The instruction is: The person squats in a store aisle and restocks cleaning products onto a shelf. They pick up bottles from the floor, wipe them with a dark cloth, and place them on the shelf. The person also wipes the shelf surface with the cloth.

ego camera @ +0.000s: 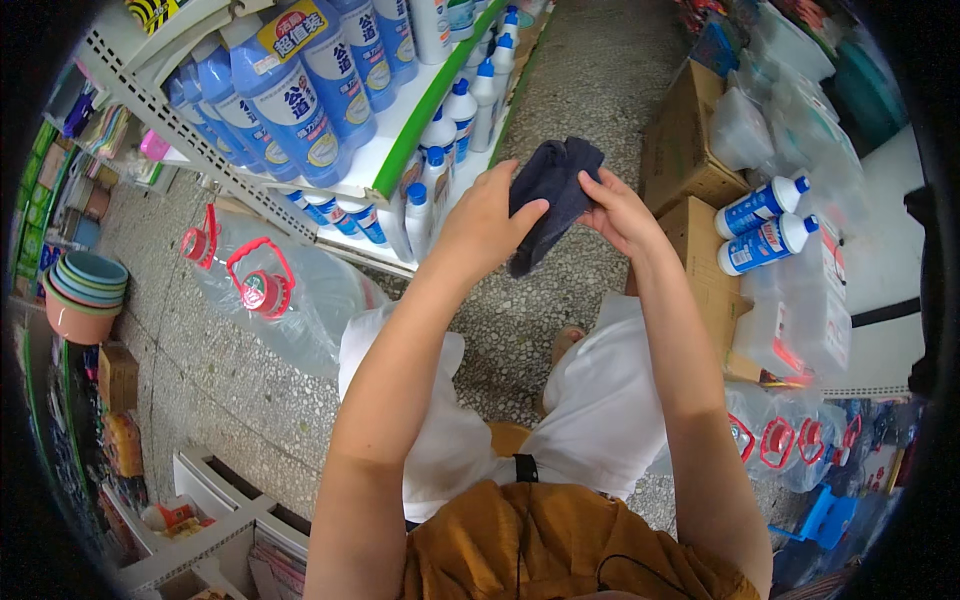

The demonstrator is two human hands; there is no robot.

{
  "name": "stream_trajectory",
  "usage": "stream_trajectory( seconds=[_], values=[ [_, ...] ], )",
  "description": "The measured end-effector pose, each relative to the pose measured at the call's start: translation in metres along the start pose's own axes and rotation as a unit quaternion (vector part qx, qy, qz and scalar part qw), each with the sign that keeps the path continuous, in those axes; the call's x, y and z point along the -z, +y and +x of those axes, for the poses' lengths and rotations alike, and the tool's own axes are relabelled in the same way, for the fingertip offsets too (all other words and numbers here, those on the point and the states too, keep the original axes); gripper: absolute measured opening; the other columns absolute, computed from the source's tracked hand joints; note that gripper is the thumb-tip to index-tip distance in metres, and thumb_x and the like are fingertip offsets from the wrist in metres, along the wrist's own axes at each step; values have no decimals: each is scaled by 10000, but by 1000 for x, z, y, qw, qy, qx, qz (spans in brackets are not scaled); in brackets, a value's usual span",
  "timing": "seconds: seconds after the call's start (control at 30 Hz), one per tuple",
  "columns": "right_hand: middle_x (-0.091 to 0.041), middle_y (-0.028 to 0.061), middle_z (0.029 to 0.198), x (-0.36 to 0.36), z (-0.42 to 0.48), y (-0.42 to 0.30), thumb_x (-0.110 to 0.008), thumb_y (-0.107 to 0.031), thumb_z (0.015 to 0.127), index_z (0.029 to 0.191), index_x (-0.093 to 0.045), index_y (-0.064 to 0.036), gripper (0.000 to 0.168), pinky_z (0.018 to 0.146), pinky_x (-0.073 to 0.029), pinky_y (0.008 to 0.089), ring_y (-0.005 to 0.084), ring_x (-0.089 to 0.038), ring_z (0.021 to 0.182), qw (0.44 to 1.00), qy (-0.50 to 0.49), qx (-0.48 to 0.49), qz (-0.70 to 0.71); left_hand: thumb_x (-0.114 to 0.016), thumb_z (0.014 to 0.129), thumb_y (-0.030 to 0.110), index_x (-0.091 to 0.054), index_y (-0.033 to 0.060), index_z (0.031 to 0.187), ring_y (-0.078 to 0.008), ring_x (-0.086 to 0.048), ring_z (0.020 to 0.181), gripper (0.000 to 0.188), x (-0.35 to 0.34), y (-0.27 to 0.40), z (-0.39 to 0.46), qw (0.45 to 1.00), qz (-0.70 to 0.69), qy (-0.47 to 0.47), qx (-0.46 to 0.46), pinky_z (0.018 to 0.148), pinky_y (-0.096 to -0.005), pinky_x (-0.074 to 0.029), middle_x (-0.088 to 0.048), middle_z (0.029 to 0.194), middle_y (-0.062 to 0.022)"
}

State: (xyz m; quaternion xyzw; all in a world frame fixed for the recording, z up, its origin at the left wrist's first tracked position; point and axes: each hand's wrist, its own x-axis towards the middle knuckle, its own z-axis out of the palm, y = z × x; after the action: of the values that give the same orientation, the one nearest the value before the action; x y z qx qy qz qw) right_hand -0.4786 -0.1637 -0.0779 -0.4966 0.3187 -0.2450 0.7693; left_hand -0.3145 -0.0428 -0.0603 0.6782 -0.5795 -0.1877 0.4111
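Note:
A dark navy cloth (555, 199), bunched and folded over, is held up between my two hands above the speckled floor. My left hand (491, 214) grips its left side, thumb lying across the front. At the upper right edge, my right hand (615, 206) pinches the cloth between thumb and fingers. Just left of the cloth stand white bottles with blue caps (437, 169) on the lower shelf. Two blue-and-white bottles (765, 244) lie on their sides to the right of my right hand.
A green-edged shelf (420, 112) at the upper left carries several blue bottles (292, 97). Large water jugs (277, 292) stand by my left knee, more jugs (780, 439) at right. Cardboard boxes (686, 135) line the right side. Stacked basins (86, 292) sit far left.

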Motion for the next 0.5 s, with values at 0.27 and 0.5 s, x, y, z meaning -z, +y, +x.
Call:
stream_trajectory(
  seconds=[0.27, 0.5],
  values=[
    [-533, 47, 1087, 0, -4, 4, -474, -373, 877, 1227, -381, -45, 488, 806, -399, 285, 132, -509, 973, 999, 14, -3, -32, -602, 795, 303, -392, -32, 1210, -300, -497, 1059, 573, -10, -6, 7, 999, 24, -2, 26, 853, -359, -412, -479, 1170, -214],
    [-557, 19, 1000, -10, -21, 6, -423, -392, 894, 1172, -459, -39, 451, 768, -390, 249, 89, -502, 872, 990, -18, 2, -139, -590, 812, 254, -469, 3, 1140, -207, -580, 813, 431, -27, 5, 17, 991, -98, -63, 59, 701, -299, -452, -584, 949, -138]
  ],
)
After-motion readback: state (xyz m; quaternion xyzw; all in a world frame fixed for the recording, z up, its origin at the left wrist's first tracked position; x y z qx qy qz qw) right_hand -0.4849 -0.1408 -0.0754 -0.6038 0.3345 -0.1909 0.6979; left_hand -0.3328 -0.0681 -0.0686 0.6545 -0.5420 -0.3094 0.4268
